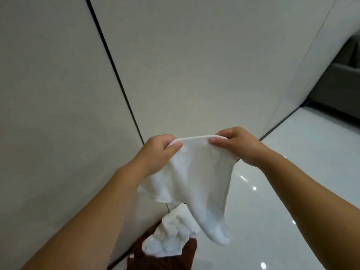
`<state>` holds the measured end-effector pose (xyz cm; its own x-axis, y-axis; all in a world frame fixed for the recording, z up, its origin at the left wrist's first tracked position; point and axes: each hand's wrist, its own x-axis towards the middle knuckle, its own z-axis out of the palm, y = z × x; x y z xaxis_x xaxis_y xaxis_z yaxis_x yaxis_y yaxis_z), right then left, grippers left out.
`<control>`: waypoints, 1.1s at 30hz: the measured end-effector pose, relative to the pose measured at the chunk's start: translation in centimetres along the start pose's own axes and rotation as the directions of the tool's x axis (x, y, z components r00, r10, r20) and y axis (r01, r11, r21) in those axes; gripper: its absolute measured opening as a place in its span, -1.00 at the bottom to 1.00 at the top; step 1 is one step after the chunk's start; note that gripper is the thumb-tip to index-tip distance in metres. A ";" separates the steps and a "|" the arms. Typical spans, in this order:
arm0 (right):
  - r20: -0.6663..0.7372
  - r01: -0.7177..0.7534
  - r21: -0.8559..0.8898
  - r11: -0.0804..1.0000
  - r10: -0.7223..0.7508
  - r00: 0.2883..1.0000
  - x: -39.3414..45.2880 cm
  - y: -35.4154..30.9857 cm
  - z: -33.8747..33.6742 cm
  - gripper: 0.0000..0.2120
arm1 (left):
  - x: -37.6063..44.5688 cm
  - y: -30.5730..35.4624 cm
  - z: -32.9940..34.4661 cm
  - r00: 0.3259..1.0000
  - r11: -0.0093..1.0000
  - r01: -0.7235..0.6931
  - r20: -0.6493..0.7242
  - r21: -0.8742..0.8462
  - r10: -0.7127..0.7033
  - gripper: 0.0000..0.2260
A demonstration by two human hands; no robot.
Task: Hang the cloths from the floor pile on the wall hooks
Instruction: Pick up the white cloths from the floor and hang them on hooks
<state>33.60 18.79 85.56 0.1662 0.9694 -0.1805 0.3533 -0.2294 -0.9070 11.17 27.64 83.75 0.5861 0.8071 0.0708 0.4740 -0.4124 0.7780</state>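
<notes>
Nearest the camera, the pile (171,236) is lying on the floor (282,191) at the foot of the wall (175,65): a crumpled white cloth is resting on a brown one (187,256), right against the wall's base. Above it, both forearms are reaching forward. The left hand (158,152) is pinching one end of a white cloth (196,178) along its top hem, thumb over fingers, and the right hand (238,146) is pinching the other end the same way. The hem is being stretched fairly taut between them while the rest of the cloth is hanging loose, its lowest corner dangling above the pile without clearly touching it.

Beyond the hands the wall panels are running upward, split by a dark seam (115,71). No hook is showing anywhere. At far right a grey sofa (339,82) is standing.

By my reading, the person is spreading one cloth, readying it for hanging. The next move is calling for lifting the hem toward a hook, which must be lying outside this view, and catching the edge or a loop on it, so the head will be needing to tilt up first.
</notes>
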 end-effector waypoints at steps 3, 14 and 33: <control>-0.041 0.091 0.051 0.995 -0.089 0.995 -1.0 -5.2 -1.9 -0.81 | 0.6 4.8 -3.9 0.996 0.997 -0.069 -0.064 -0.015 0.068 -0.69; -0.143 0.238 -0.070 0.969 -0.246 0.959 -3.3 -12.9 -4.4 -0.95 | 0.1 13.2 -11.8 0.935 0.953 -0.230 -0.227 0.197 0.273 -0.65; -0.293 0.497 0.056 0.866 -0.461 0.838 -2.9 -18.5 2.1 -0.75 | -1.6 14.3 -11.8 0.964 0.958 -0.223 -0.185 -0.182 0.189 -0.87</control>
<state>24.68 20.40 102.11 0.2459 0.8923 0.3787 0.3366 0.2878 -0.8966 9.29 25.45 102.15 0.5336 0.7783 0.3308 0.2036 -0.4979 0.8430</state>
